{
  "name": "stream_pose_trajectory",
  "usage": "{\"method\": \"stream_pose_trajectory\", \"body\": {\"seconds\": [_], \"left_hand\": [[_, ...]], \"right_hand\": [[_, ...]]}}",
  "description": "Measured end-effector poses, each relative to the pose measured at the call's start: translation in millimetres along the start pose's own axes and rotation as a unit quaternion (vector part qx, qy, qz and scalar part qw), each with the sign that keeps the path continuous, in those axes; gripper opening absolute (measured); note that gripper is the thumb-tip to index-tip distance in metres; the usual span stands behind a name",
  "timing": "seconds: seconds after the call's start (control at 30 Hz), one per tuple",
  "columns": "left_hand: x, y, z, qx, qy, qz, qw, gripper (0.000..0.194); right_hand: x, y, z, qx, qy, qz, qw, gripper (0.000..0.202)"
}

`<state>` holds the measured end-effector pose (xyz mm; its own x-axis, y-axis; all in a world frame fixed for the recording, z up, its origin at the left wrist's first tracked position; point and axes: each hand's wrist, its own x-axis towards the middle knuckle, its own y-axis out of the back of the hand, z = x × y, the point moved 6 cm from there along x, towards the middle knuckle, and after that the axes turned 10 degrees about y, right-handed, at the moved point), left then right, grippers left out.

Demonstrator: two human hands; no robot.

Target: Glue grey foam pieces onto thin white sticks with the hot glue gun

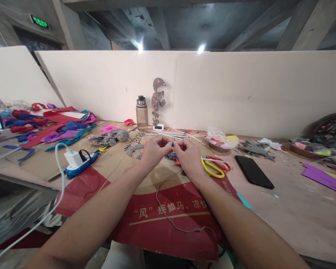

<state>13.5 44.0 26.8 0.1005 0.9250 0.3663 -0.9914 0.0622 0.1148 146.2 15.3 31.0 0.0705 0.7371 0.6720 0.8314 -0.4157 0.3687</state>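
My left hand and my right hand meet above the cardboard, thumbs and forefingers pinched close together. Between the fingertips is something small and dark, too small to name. A thin grey yarn loops over the red printed cardboard below my hands. Grey felt pieces lie left of my left hand, near a ball of grey yarn. Scissors with yellow and red handles rest just right of my right hand.
A bottle and a hanging grey felt ornament are at the white board. Colourful fabric strips and a blue power strip lie left. On the right are a black phone and a bowl of small items.
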Motion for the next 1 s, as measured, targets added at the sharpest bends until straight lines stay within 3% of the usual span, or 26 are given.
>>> {"method": "stream_pose_trajectory", "body": {"seconds": [0.23, 0.5, 0.87, 1.0], "left_hand": [[2.7, -1.6, -4.5, -0.044, 0.036, -0.03, 0.998, 0.014], [9.8, -8.1, -18.3, -0.071, 0.123, -0.166, 0.976, 0.026], [8.3, -3.8, -13.5, 0.121, 0.006, -0.102, 0.987, 0.015], [7.5, 0.1, -9.4, 0.125, -0.009, -0.07, 0.99, 0.011]], "right_hand": [[-0.2, -0.8, 3.1, 0.073, -0.027, 0.004, 0.997, 0.016], [6.5, 6.4, 14.5, 0.035, -0.048, -0.023, 0.998, 0.016], [3.7, 1.9, 7.8, -0.083, 0.069, -0.079, 0.991, 0.01], [0.7, -0.1, 6.0, -0.05, 0.07, -0.066, 0.994, 0.011]]}}
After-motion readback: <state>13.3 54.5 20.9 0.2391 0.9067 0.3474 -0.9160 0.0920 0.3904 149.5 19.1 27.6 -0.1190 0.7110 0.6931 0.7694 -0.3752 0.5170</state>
